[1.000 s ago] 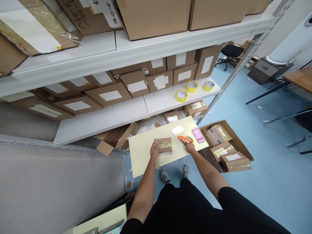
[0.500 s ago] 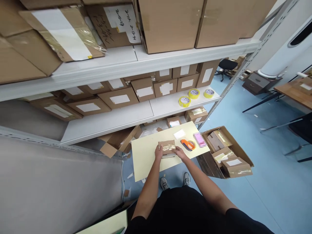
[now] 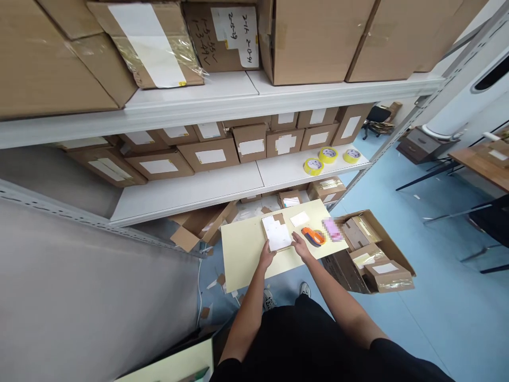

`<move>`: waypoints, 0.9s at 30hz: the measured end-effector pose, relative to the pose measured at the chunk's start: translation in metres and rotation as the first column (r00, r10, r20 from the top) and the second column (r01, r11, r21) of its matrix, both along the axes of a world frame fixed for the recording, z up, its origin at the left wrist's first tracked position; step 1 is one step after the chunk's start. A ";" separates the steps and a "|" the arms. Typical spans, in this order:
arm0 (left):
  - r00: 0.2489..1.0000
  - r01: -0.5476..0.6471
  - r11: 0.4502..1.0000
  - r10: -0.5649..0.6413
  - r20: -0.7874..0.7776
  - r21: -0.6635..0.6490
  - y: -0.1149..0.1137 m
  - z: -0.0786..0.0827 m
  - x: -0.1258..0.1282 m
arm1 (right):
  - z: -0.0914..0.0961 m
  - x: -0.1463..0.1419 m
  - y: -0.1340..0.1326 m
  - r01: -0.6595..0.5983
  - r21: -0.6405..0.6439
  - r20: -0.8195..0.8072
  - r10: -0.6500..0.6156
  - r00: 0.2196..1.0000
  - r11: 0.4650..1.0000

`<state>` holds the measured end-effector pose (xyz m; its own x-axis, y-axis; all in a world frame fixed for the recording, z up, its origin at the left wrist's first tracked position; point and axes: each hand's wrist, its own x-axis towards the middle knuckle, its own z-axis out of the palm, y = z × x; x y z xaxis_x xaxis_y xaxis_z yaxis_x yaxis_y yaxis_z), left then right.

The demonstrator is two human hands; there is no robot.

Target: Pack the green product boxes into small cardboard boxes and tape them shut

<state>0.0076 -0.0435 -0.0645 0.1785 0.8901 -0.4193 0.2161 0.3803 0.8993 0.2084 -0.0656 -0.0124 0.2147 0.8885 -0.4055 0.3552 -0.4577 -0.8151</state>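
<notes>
A small cardboard box (image 3: pixel 277 232) with white labels over its upper face lies at the middle of the pale yellow table (image 3: pixel 242 249). My left hand (image 3: pixel 266 255) grips its near left corner, the thumb along the edge. My right hand (image 3: pixel 300 246) is at the near right corner, fingers stretched out beside the box; whether they touch it is hard to see. To the right of the box are an orange tape dispenser (image 3: pixel 313 236) and a white slip of paper (image 3: pixel 299 218). A pixelated pink item (image 3: pixel 332 229) lies near the table's right end.
Shelving (image 3: pixel 191 197) with many labelled cartons stands behind the table. Three yellow tape rolls (image 3: pixel 328 155) sit on its middle shelf. A large open carton (image 3: pixel 392 241) full of boxes is on the floor at the right. Another open carton (image 3: pixel 202 225) is at the left.
The box has been turned from its taped side, so its white-labelled face now shows upward. My right hand's fingers have straightened beside it. The view has shifted left.
</notes>
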 end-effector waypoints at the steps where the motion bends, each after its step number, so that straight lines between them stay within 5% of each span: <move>1: 0.999 0.000 1.000 -0.001 -0.043 -0.002 0.000 -0.002 0.002 | -0.001 0.001 0.002 0.003 0.022 -0.004 -0.002 1.000 1.000; 7: 0.940 0.036 0.998 -0.017 -0.340 0.048 0.003 -0.006 0.018 | 0.003 0.036 0.028 0.010 0.072 0.033 -0.012 0.999 0.997; 12: 0.854 -0.007 0.999 0.033 -0.519 0.052 0.006 -0.009 0.027 | -0.006 0.096 0.071 0.089 -0.057 0.176 -0.077 0.981 0.994; 16: 0.834 -0.029 0.999 0.041 -0.550 0.031 0.004 -0.016 0.024 | -0.032 0.141 0.116 0.130 -0.217 0.247 -0.075 0.966 0.967; 20: 0.850 -0.128 0.992 0.111 -0.515 0.004 -0.003 -0.028 0.020 | -0.073 0.165 0.154 0.071 -0.394 0.356 0.081 0.931 0.916; 27: 0.871 -0.233 0.972 0.203 -0.447 -0.015 -0.011 -0.027 0.022 | -0.125 0.177 0.183 0.023 -0.384 0.518 0.195 0.833 0.923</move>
<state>0.0295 -0.0547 -0.0919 -0.2334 0.8524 -0.4678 0.4878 0.5188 0.7020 0.3858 0.1170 -0.1375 0.4235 0.7274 -0.5400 0.7360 -0.6238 -0.2631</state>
